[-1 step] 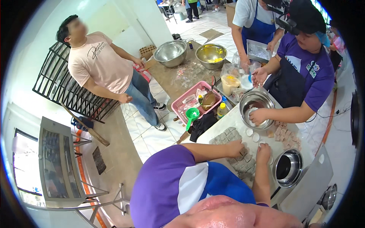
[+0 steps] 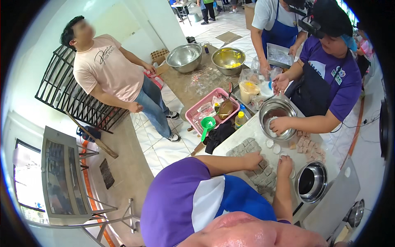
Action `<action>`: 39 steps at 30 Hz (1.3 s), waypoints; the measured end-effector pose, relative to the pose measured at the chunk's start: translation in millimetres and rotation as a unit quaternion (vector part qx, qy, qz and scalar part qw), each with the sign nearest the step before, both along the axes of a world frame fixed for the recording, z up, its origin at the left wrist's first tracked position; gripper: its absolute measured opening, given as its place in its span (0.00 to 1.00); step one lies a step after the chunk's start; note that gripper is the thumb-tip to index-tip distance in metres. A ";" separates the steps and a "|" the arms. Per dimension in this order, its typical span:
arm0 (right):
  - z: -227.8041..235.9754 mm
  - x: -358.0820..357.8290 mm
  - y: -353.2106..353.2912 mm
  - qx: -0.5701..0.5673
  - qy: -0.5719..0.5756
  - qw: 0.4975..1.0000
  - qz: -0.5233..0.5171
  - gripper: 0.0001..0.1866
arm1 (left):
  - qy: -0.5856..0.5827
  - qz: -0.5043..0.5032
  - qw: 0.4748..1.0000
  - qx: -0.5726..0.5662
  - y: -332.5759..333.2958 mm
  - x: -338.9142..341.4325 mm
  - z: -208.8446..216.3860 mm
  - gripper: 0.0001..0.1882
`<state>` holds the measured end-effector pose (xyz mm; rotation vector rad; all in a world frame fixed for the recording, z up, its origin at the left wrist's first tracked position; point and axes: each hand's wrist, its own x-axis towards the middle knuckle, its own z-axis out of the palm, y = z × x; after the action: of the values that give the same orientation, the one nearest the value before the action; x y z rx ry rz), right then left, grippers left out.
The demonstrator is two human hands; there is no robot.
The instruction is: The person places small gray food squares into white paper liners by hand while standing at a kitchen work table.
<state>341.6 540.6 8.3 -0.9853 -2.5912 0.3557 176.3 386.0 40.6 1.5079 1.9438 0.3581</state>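
Note:
Grey, dough-like cubes [image 2: 248, 147] lie in rows on the white table in front of me. My left hand [image 2: 252, 161] rests at their edge, its fingers closed at a grey piece; the fingertips are partly hidden. To the right of the cubes, my right hand [image 2: 284, 166] has its fingers pinched together at a small white cup-shaped liner [image 2: 283, 155]. Two similar liners [image 2: 269, 143] sit just beyond it. Pinkish cubes [image 2: 309, 147] are piled farther right. A metal bowl with dark contents [image 2: 313, 181] stands beside my right hand.
Across the table a co-worker in purple has a hand in a metal bowl [image 2: 278, 119]. A pink basket [image 2: 212, 111] holds a green scoop [image 2: 207, 124] and packets. A yellow-capped bottle [image 2: 240, 120] and black cloth [image 2: 219, 136] are close by. A person stands at left.

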 end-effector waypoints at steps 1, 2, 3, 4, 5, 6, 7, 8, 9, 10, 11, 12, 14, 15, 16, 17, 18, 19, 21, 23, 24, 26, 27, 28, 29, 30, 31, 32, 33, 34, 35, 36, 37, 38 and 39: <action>-2.0 0.0 1.3 -0.004 -0.012 1.000 -0.001 0.10 | -0.007 0.012 1.000 0.003 -8.4 -3.7 3.6 0.18; -4.0 0.1 2.7 -0.008 -0.023 1.000 -0.003 0.09 | -0.013 0.020 1.000 -0.007 -12.0 -5.9 7.5 0.19; -6.0 0.8 4.3 -0.003 -0.026 1.000 -0.002 0.09 | -0.019 0.027 0.999 -0.017 -13.6 -7.8 12.0 0.20; -5.8 0.8 4.1 0.001 -0.030 1.000 0.002 0.09 | -0.025 0.035 0.999 -0.027 -16.8 -9.8 16.8 0.21; -5.9 1.0 3.6 0.005 -0.033 0.999 0.004 0.09 | -0.033 0.037 0.998 -0.027 -19.3 -13.2 17.5 0.22; -6.5 -0.2 3.3 0.006 -0.023 1.000 0.007 0.09 | -0.041 0.038 0.998 -0.027 -21.4 -17.4 16.0 0.24; -4.7 -0.1 3.3 0.011 -0.014 1.000 0.006 0.09 | -0.050 0.034 0.998 -0.024 -22.5 -18.5 12.3 0.25; -3.1 0.1 3.1 0.016 -0.006 1.000 0.005 0.09 | -0.039 0.035 0.998 -0.016 -25.1 -19.1 8.6 0.25; -2.0 0.5 1.5 0.006 -0.010 1.000 0.001 0.08 | -0.027 0.036 0.999 -0.009 -28.4 -19.8 4.9 0.25; 0.0 -0.8 -0.2 -0.007 -0.013 1.000 -0.004 0.08 | -0.014 0.035 0.999 -0.004 -29.6 -21.1 7.3 0.26; 2.2 -1.3 -1.7 -0.019 -0.015 1.000 -0.009 0.08 | -0.017 0.037 0.999 -0.011 -30.8 -21.2 9.5 0.26; 4.9 -0.5 -2.9 -0.025 -0.021 0.999 -0.013 0.08 | -0.020 0.040 0.999 -0.018 -32.5 -20.9 11.6 0.26; 7.8 -0.2 -4.0 -0.037 -0.031 0.999 -0.016 0.09 | -0.026 0.045 0.998 -0.017 -38.0 -22.4 16.0 0.26; 9.2 -0.7 -4.1 -0.035 -0.028 0.999 -0.019 0.08 | -0.032 0.045 0.998 -0.009 -41.2 -22.9 17.7 0.26; 8.6 0.1 -4.9 -0.034 -0.027 0.999 -0.023 0.08 | -0.039 0.045 0.998 -0.002 -45.1 -21.8 19.8 0.26; 8.0 1.0 -5.6 -0.033 -0.025 0.999 -0.027 0.08 | -0.038 0.045 0.998 -0.003 -48.0 -22.5 21.9 0.26; 7.2 1.0 -5.9 -0.032 -0.026 0.999 -0.028 0.07 | -0.038 0.044 0.998 -0.004 -49.7 -25.2 24.2 0.25; 8.0 0.9 -6.5 -0.031 -0.027 0.999 -0.033 0.06 | -0.038 0.040 0.998 -0.005 -50.2 -26.4 27.2 0.25; 13.7 -0.6 -9.6 -0.034 -0.024 0.999 -0.030 0.04 | -0.023 0.045 0.999 0.011 -56.3 -31.4 20.7 0.25; 9.8 0.7 -5.3 -0.039 -0.024 0.998 -0.045 0.04 | -0.018 0.041 0.999 0.026 -58.2 -33.0 22.6 0.25; 1.5 1.1 -0.5 -0.041 -0.027 0.997 -0.067 0.05 | -0.017 0.038 0.999 0.033 -59.2 -35.2 32.5 0.24; -10.3 0.7 7.1 -0.035 -0.020 0.997 -0.062 0.04 | -0.011 0.054 0.996 0.066 -68.5 -35.7 49.6 0.25; -5.2 -4.2 2.7 -0.051 -0.021 0.997 -0.059 0.05 | -0.002 0.071 0.996 0.062 -78.9 -38.5 50.6 0.25; 0.8 -8.0 -1.7 -0.065 -0.019 0.996 -0.054 0.05 | 0.008 0.089 0.994 0.060 -87.6 -40.8 50.6 0.26; 7.4 -7.9 -4.7 -0.066 -0.017 0.996 -0.052 0.05 | 0.014 0.086 0.994 0.062 -95.2 -43.6 50.7 0.26; 14.5 -6.4 -6.9 -0.066 -0.016 0.997 -0.049 0.06 | 0.019 0.084 0.994 0.064 -101.9 -46.2 50.8 0.26; 19.1 -6.6 -10.4 -0.067 -0.016 0.997 -0.039 0.06 | 0.024 0.089 0.994 0.065 -110.4 -48.2 50.6 0.26; 21.5 -4.1 -12.5 -0.061 -0.005 0.997 -0.049 0.06 | 0.021 0.092 0.994 0.051 -115.1 -48.2 50.8 0.26; 23.9 -2.4 -14.4 -0.056 0.005 0.997 -0.058 0.07 | 0.019 0.097 0.994 0.038 -119.0 -48.7 50.8 0.26; 26.9 -1.5 -18.4 -0.051 0.013 0.997 -0.062 0.07 | 0.015 0.107 0.994 0.023 -125.2 -48.6 48.7 0.25; 29.9 -1.1 -22.9 -0.046 0.021 0.996 -0.076 0.07 | 0.018 0.097 0.995 0.030 -130.0 -49.3 46.6 0.25; 32.9 -0.6 -27.7 -0.040 0.029 0.995 -0.088 0.08 | 0.008 0.095 0.995 0.027 -134.5 -49.3 44.2 0.25; 35.8 1.8 -32.8 -0.034 0.035 0.994 -0.099 0.08 | -0.004 0.095 0.995 0.025 -138.9 -47.3 43.9 0.24; 38.4 5.1 -39.1 -0.041 0.052 0.992 -0.107 0.09 | -0.017 0.096 0.995 0.023 -141.6 -45.9 44.7 0.24; 40.8 8.3 -46.7 -0.049 0.068 0.990 -0.116 0.09 | -0.066 0.104 0.992 0.004 -141.3 -45.4 43.5 0.24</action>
<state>350.0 493.8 49.1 -1.2362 -2.3259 0.4748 130.9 244.8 84.1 1.2571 1.9996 0.5427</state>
